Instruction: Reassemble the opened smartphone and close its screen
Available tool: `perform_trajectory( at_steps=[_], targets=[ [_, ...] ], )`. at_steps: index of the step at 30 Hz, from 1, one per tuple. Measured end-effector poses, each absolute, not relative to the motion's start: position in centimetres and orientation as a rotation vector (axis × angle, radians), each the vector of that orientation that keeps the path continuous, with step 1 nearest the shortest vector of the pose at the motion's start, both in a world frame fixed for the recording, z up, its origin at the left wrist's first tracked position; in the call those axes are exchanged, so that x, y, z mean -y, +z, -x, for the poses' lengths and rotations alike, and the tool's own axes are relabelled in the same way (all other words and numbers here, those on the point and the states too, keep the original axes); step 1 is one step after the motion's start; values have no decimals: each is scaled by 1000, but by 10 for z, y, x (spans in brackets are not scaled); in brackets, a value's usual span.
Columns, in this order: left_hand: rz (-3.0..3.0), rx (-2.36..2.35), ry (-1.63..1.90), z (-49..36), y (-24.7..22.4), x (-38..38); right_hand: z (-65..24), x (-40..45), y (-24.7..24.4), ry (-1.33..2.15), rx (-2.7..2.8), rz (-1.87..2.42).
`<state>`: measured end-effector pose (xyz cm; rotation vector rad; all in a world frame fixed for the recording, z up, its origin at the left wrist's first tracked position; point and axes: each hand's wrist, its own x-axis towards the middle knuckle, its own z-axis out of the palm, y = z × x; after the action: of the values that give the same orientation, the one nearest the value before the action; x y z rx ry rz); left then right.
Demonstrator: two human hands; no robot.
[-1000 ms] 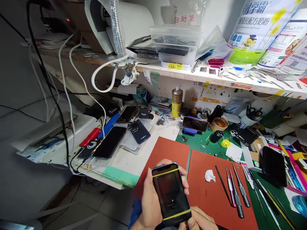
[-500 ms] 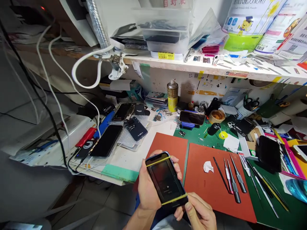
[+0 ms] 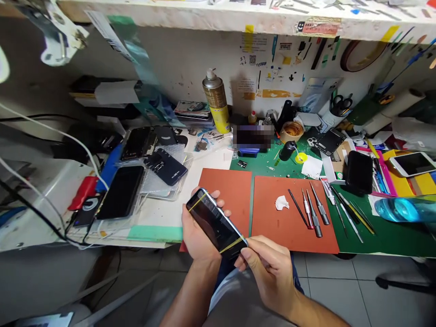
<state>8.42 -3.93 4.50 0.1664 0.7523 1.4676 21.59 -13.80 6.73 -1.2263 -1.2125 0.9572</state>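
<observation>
A dark-screened smartphone (image 3: 213,222) rests in my left hand (image 3: 200,238), whose palm is under it and whose fingers curl round its far edge. Two thin yellow rubber bands (image 3: 231,245) cross the phone, one near each end. At the lower right corner, the thumb and fingers of my right hand (image 3: 269,263) pinch the phone's edge beside one band; whether they grip the band itself is hidden. The phone is held tilted above the front edge of the bench, close to a reddish-brown mat (image 3: 228,186).
A second mat (image 3: 265,227) bears a crumpled white scrap (image 3: 282,203) and several tweezers and screwdrivers (image 3: 315,213). Left lie a black phone (image 3: 121,193) and a dark back panel (image 3: 166,165). A spray can (image 3: 217,102) stands behind, below a shelf (image 3: 190,19). A blue bottle (image 3: 405,209) lies right.
The head view has swung downward and to the right. The phone has turned and tilted in my hands, so its long side edge shows more. Both hands keep their hold.
</observation>
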Motion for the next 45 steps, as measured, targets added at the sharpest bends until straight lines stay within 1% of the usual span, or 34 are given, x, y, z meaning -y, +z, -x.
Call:
perform_trajectory(
  at_steps=[4, 12, 21, 25, 27, 31, 32, 33, 36, 38, 45],
  targets=[
    [-162, -755, 1407, -80, 37, 40, -217, 138, 70, 935, 1242, 1227],
    [-176, -765, 1433, -81, 34, 40, -219, 138, 68, 970, 1237, 1213],
    [-22, -772, 1485, -87, 39, 39, -206, 126, 57, 1126, 1090, 1302],
    [3, -844, 1511, -90, 39, 37, -218, 113, 67, 1063, 1146, 1300],
    [-108, -899, 1500, -86, 34, 36, -231, 104, 79, 1003, 1270, 1306],
    [-513, -1141, 1725, -75, 32, 38, -259, 88, 104, 848, 1600, 1296],
    [-620, -1173, 1726, -73, 36, 40, -263, 85, 108, 810, 1681, 1293],
    [-725, -1178, 1671, -72, 40, 43, -266, 83, 111, 777, 1754, 1291],
    [-1190, -1081, 1290, -71, 57, 49, -269, 79, 112, 710, 1912, 1289],
    [-1384, -1007, 1151, -73, 64, 50, -267, 78, 109, 697, 1935, 1285],
    [-1442, -1022, 1096, -78, 70, 44, -261, 81, 101, 760, 1840, 1325]
  ],
)
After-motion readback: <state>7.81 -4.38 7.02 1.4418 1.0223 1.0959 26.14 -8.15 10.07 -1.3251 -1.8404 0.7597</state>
